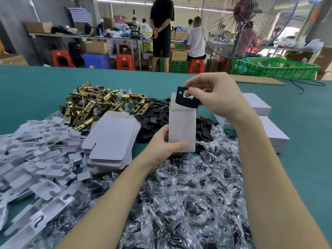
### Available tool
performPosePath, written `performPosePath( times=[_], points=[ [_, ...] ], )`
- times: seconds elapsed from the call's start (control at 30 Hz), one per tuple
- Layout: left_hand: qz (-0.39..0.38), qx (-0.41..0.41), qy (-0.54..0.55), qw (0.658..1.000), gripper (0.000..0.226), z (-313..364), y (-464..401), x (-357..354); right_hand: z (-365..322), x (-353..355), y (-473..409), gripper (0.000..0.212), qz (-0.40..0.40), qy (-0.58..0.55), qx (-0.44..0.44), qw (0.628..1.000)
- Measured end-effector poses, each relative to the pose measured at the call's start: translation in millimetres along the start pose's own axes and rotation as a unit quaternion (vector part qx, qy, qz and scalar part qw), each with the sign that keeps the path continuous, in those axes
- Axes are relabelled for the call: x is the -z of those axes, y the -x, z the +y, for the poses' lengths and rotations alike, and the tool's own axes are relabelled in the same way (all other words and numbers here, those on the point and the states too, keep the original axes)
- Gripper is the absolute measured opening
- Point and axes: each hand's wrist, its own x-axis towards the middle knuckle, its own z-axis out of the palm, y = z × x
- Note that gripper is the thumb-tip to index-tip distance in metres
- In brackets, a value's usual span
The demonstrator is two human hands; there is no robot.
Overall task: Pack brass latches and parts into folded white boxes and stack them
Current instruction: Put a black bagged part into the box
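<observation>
An upright white box (182,125) with its top flaps open stands in the middle of the green table, gripped near its bottom by my left hand (164,147). Just above the box mouth, my right hand (215,97) pinches a flat black plate (186,98) with a round hole; its lower edge sits at the opening. A heap of brass latches (100,105) lies behind and to the left. Loose black plates (154,114) are piled behind the box.
A stack of flat unfolded white boxes (112,142) lies left of the box. White card inserts (36,159) cover the left side. Small clear bags of dark parts (188,194) fill the near table. Closed white boxes (269,130) sit to the right. Beyond the table stand people, a large fan (246,24) and green crates.
</observation>
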Motion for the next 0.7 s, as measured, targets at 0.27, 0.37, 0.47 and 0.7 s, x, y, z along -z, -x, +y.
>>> performPosePath(
  times=[0.27,0.37,0.47,0.7],
  points=[
    [-0.012,-0.009,0.005,1.000,0.047,2.1,2.7,-1.1,-6.2,-12.2,2.3,0.028,-0.082,0.131,0.030,0.988],
    [-0.011,-0.008,0.000,1.000,0.045,2.7,2.8,-1.7,-8.0,-10.0,3.1,0.030,-0.131,0.155,0.010,0.979],
    [-0.015,-0.005,-0.009,1.000,0.046,2.7,3.2,-2.8,-8.7,-8.7,3.0,0.029,-0.182,0.230,-0.014,0.956],
    [-0.007,0.000,-0.012,1.000,0.044,2.9,3.4,-3.5,-9.6,-9.7,2.6,0.029,-0.212,0.270,-0.026,0.939]
  ],
)
